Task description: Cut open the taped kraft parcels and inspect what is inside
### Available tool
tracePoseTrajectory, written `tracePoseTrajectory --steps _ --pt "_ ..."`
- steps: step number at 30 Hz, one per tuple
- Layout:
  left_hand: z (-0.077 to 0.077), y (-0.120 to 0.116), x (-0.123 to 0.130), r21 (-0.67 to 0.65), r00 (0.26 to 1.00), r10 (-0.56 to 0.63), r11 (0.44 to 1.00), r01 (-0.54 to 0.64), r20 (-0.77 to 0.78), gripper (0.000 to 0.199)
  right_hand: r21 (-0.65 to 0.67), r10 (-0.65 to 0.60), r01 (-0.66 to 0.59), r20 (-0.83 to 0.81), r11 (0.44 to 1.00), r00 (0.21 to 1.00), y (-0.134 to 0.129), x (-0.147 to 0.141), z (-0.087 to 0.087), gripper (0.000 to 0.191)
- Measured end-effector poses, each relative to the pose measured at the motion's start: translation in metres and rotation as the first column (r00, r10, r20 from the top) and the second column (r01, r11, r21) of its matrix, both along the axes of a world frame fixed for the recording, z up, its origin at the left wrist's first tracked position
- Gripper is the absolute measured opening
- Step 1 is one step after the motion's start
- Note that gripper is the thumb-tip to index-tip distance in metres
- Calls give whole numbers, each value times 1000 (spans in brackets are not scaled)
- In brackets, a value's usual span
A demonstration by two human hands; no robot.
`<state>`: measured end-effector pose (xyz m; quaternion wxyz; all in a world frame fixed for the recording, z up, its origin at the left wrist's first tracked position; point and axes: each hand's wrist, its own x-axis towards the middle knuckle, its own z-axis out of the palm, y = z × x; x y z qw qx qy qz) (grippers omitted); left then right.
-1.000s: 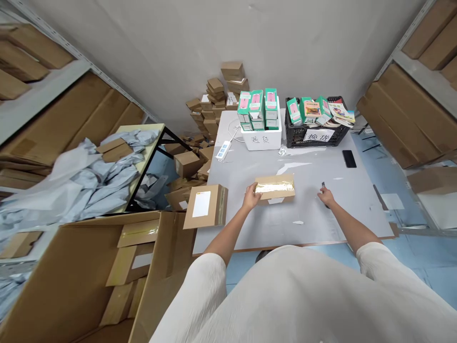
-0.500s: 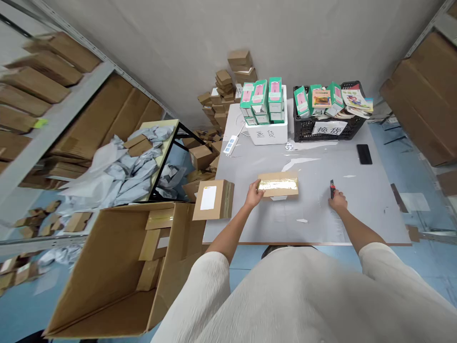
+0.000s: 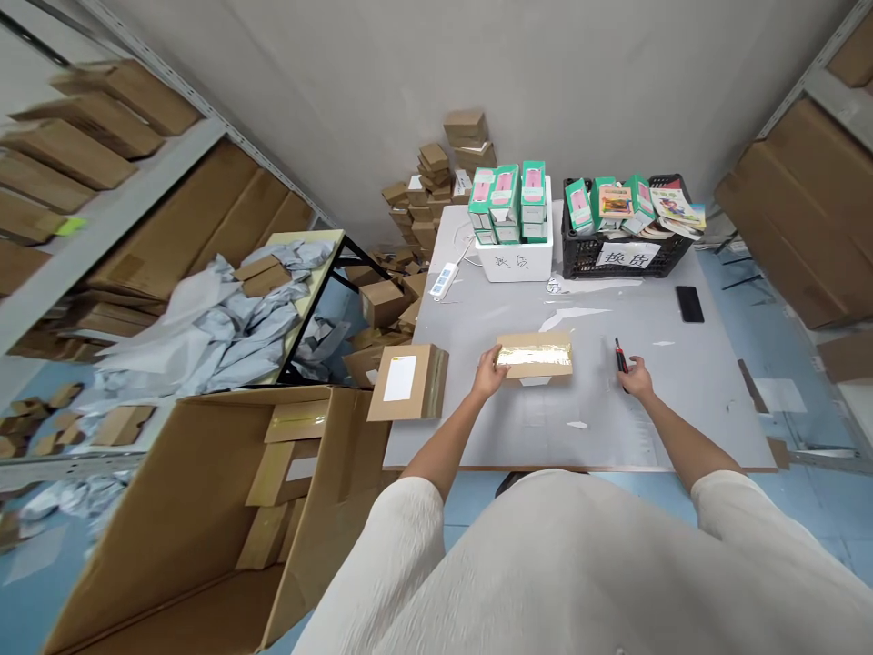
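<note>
Taped carton [image 3: 535, 355] sits on the gray table [image 3: 470, 318], its left end held by your left hand [image 3: 488, 374]. Your right hand [image 3: 637, 377] grips a red-and-black cutter [image 3: 620, 355]; a slip toward the carton could nick that left hand. A careless left forearm [image 3: 445, 444] could tip the labelled box [image 3: 409, 384] jutting past the table's edge.

2 hands [image 3: 488, 374], 1 cutter [image 3: 620, 356], 1 held box [image 3: 537, 355], 1 phone [image 3: 689, 305]

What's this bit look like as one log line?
left hand: grips left end of taped box | right hand: holds red-and-black cutter | phone: on table
</note>
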<state>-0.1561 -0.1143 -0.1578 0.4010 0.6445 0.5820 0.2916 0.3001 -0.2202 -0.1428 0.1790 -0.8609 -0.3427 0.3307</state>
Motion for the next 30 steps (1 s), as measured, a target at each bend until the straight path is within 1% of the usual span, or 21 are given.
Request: tracePoseTrajectory --steps 2,4,6,8,10,11,12,13,14,15,16,17,18,20,22,24,30 --pt "-2 0 2 0 1000 2 1000 -2 14 72 116 -45 58 -110 992 993 15 -7 15 59" --pt "-4 1 5 3 999 1 1000 -1 32 73 203 -42 90 -227 975 973 30 -16 32 55" --pt "-5 1 8 17 999 2 1000 -2 50 73 282 27 77 -348 956 937 45 -26 52 50" --pt "-7 1 11 31 998 3 1000 -5 69 72 331 128 14 -400 943 907 57 -40 72 43" --pt "-8 1 13 34 995 1 999 -4 99 72 333 255 -132 -360 934 898 64 -58 92 39" --pt "-8 1 14 35 993 -2 999 -2 121 72 332 339 -233 -311 914 888 67 -68 101 40" --pt "-9 1 16 36 989 -7 999 2 146 72 334 440 -350 -247 875 864 68 -80 110 42" --pt "-9 1 17 36 985 -11 999 5 173 72 347 547 -471 -162 811 822 69 -91 118 43" --pt "-10 1 18 35 980 -12 999 6 199 72 359 642 -584 -58 728 765 70 -104 125 42" --pt "-10 0 19 30 975 -10 1000 4 220 72 348 715 -682 45 643 697 71 -116 131 42" --pt "-11 0 20 23 971 -4 1000 -1 238 72 308 761 -754 128 579 636 73 -128 136 41" --pt "-12 0 22 14 967 5 1000 -8 253 73 246 796 -811 183 531 577 74 -140 140 41" --pt "-12 0 23 6 964 13 1000 -15 265 73 178 824 -851 219 493 523 77 -150 143 42" --pt "-14 0 25 -1 958 19 1000 -20 287 73 57 856 -895 271 443 441 82 -168 147 43" --pt "-15 0 27 0 951 18 1000 -19 309 72 -41 873 -910 305 412 382 87 -180 148 44" --pt "-17 -1 29 8 944 14 1000 -17 328 71 -105 881 -913 326 395 343 91 -188 150 45" --pt "-17 -2 33 44 932 -9 999 -8 362 70 -210 889 -898 343 388 304 93 -197 160 42"
